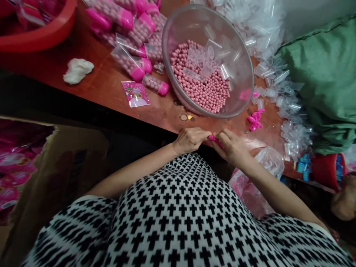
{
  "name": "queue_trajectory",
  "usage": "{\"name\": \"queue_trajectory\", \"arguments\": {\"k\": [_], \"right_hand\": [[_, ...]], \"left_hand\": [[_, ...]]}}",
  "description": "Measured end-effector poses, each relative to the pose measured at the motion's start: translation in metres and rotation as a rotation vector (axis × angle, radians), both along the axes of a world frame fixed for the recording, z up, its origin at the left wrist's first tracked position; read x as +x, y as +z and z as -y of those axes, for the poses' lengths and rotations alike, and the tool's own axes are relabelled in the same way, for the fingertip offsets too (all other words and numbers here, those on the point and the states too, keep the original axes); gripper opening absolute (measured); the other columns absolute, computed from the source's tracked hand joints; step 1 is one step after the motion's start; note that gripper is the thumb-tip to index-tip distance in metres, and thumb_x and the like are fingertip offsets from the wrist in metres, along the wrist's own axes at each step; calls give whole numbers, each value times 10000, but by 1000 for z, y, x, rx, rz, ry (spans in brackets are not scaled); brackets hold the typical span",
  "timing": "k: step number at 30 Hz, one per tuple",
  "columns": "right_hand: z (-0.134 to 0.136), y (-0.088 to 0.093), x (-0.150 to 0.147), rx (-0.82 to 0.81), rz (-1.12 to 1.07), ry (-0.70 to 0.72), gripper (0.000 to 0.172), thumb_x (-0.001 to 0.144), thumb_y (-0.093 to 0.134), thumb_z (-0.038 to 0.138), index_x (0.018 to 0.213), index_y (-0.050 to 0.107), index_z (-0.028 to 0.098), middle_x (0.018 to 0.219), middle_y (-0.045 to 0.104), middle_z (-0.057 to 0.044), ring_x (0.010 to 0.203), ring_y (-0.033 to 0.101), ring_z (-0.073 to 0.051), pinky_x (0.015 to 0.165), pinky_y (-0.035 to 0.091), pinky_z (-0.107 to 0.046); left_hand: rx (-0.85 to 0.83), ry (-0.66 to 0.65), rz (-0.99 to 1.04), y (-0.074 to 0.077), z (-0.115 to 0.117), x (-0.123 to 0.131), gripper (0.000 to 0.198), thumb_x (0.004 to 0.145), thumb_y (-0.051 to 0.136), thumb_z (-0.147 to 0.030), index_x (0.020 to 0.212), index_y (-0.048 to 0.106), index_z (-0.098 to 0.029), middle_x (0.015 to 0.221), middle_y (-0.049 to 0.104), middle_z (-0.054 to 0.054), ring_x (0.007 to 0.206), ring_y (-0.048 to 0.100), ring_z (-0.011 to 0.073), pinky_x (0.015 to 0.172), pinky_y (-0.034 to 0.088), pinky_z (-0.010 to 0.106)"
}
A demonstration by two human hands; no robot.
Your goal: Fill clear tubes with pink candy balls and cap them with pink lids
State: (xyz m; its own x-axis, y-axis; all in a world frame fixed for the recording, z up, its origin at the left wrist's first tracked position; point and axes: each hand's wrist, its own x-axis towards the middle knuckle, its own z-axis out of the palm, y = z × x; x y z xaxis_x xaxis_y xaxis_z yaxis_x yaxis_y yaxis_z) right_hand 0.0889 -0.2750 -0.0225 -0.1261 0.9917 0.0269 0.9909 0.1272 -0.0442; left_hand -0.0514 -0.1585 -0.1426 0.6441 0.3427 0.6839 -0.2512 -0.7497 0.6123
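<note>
My left hand (189, 139) and my right hand (232, 147) meet at the near edge of the wooden table (105, 83), fingers curled. Between them they pinch a small tube with a pink cap (214, 139); most of it is hidden by the fingers. Just beyond stands a clear plastic bowl (178, 33) holding pink candy balls (205, 92) and several empty clear tubes (205, 59). Filled tubes with pink caps (136, 29) lie piled at the back left of the table.
A heap of empty clear tubes (278, 74) runs along the right. Loose pink caps (255, 121), a pink sachet (135, 94), a white cloth lump (78, 70), a red basin (41, 33), a green cloth (325, 81) and a cardboard box (55, 167) surround me.
</note>
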Motion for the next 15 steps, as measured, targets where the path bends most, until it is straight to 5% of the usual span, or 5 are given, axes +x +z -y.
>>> {"name": "queue_trajectory", "arguments": {"k": [7, 15], "right_hand": [[-8, 6, -9, -92, 95, -7, 162, 977, 464, 169, 834, 533, 200, 764, 561, -62, 648, 461, -180, 574, 310, -301], [-9, 8, 10, -22, -279, -59, 202, 963, 586, 298, 804, 495, 212, 705, 573, -11, 598, 528, -127, 545, 385, -243]], "left_hand": [[61, 11, 44, -3, -1, 3, 265, 1016, 416, -170, 1060, 672, -121, 836, 746, 72, 781, 716, 177, 696, 549, 261], [-92, -40, -61, 3, 0, 3, 245, 1025, 494, -275, 1078, 704, -161, 834, 750, 47, 781, 702, 167, 723, 533, 250]]}}
